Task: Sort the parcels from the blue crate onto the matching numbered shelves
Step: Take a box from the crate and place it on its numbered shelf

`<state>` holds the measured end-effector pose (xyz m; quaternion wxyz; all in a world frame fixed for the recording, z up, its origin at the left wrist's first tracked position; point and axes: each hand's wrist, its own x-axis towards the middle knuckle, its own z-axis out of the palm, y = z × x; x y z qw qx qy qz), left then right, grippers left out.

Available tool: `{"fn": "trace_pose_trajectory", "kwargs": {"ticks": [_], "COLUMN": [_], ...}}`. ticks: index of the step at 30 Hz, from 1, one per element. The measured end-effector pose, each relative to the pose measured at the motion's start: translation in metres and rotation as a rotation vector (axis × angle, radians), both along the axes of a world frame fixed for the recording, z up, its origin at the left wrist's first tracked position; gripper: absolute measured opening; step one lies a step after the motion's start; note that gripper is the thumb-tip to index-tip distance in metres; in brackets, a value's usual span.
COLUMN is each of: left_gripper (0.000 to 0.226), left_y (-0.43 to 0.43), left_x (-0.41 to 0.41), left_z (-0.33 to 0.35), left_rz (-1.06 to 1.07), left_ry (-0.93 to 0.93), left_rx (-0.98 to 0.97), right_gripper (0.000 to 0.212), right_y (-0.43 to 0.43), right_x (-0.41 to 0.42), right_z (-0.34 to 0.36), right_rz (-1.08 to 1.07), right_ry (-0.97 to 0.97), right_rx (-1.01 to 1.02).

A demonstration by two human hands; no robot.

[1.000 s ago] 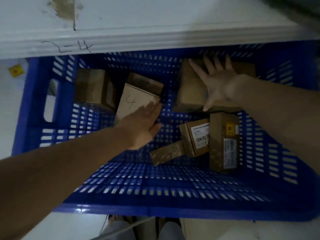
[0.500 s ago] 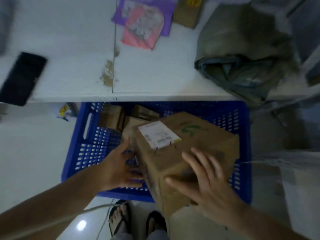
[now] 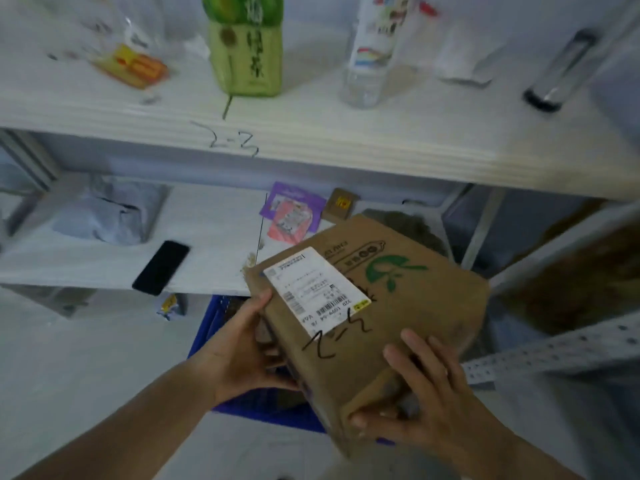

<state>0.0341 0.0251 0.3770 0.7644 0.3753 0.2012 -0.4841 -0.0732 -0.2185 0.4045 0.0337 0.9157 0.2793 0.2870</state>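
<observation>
You hold a brown cardboard box [image 3: 377, 317] in both hands, up in the air in front of the shelves and over the blue crate [image 3: 221, 327]. The box is tipped, with its big flat top facing you, and its long side runs from near your right hand up and away toward the shelves. Your left hand [image 3: 239, 348] is curled around the left edge, thumb on top. Your right hand [image 3: 426, 403] grips the near corner, fingers spread on top and thumb on the side. The top has a white shipping label [image 3: 315, 289], a green leaf logo [image 3: 391, 268], and black pen marks that look like "2-4", upside down to you. Most of the crate is hidden, so you cannot tell what is in it. The upper shelf [image 3: 346, 140] has "2-3" written on its front edge and holds a green drink carton [image 3: 246, 46] and a clear bottle [image 3: 367, 64]. The lower shelf [image 3: 207, 237] holds a black phone [image 3: 161, 266], a grey bag [image 3: 107, 213] and a purple packet [image 3: 294, 209].
</observation>
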Motion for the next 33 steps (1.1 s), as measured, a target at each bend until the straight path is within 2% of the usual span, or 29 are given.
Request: {"fn": "trace_pose_trajectory", "kwargs": {"ticks": [2,4,6,7,8,9,10,11,12,13,14,16,17,19,21,25,27,29,30,31,33], "left_gripper": [0.093,0.082,0.077,0.080,0.085,0.086,0.085,0.084,0.083,0.086,0.089,0.093,0.089,0.080,0.086,0.091,0.079,0.053,0.050,0.059,0.106], "left_y": [0.001,0.005,0.013,0.020,0.026,0.032,0.038,0.041,0.043,0.042,0.040,0.031,0.026,0.016,0.009,0.006,0.012,0.019,0.023,0.025,0.024], "left_x": [-0.013,-0.036,-0.062,-0.075,-0.086,-0.097,-0.108,-0.119,-0.131,-0.143,-0.154,-0.177,-0.187,-0.202,-0.212,-0.229,-0.230,-0.226,-0.223,-0.217,-0.212], "left_z": [0.033,0.067,0.098,0.114,0.133,0.154,0.176,0.197,0.219,0.243,0.266,0.313,0.335,0.376,0.411,0.469,0.494,0.524,0.540,0.557,0.588], "left_rz": [0.036,0.081,0.155,0.201,0.256,0.310,0.354,0.389,0.410,0.413,0.397,0.375,0.392,0.450,0.453,0.222,0.129,0.146,0.177,0.187,0.156], "left_ry": [-0.050,-0.104,-0.166,-0.198,-0.244,-0.299,-0.360,-0.412,-0.449,-0.479,-0.508,-0.602,-0.659,-0.724,-0.775,-0.821,-0.854,-0.899,-0.916,-0.954,-1.102], "left_rx": [-0.025,-0.071,-0.116,-0.129,-0.135,-0.139,-0.145,-0.154,-0.174,-0.200,-0.226,-0.271,-0.289,-0.326,-0.342,-0.278,-0.290,-0.306,-0.294,-0.293,-0.309], "right_gripper": [0.072,0.070,0.063,0.058,0.057,0.068,0.078,0.078,0.071,0.062,0.056,0.052,0.061,0.073,0.078,0.115,0.101,0.097,0.094,0.088,0.086], "right_y": [-0.001,-0.001,0.008,0.018,0.034,0.054,0.074,0.091,0.104,0.114,0.123,0.133,0.131,0.127,0.122,0.098,0.078,0.055,0.043,0.033,0.015], "right_x": [-0.011,-0.036,-0.067,-0.082,-0.096,-0.105,-0.113,-0.119,-0.125,-0.135,-0.145,-0.165,-0.176,-0.197,-0.209,-0.234,-0.249,-0.265,-0.271,-0.279,-0.297], "right_z": [0.032,0.059,0.086,0.103,0.124,0.147,0.171,0.192,0.215,0.237,0.257,0.303,0.325,0.365,0.402,0.473,0.513,0.555,0.575,0.595,0.629], "right_rz": [-0.018,-0.083,-0.289,-0.471,-0.651,-0.760,-0.776,-0.757,-0.762,-0.720,-0.660,-0.456,-0.345,-0.256,-0.182,-0.004,0.085,0.106,0.089,0.074,0.032], "right_ry": [-0.078,-0.110,-0.093,-0.046,0.052,0.214,0.407,0.544,0.647,0.731,0.762,0.725,0.683,0.571,0.468,0.266,0.194,0.135,0.108,0.090,0.071], "right_rx": [-0.057,-0.090,0.018,0.205,0.519,0.921,1.349,1.695,1.957,2.112,2.171,2.197,2.179,2.129,2.123,2.016,1.942,1.825,1.767,1.705,1.562]}}
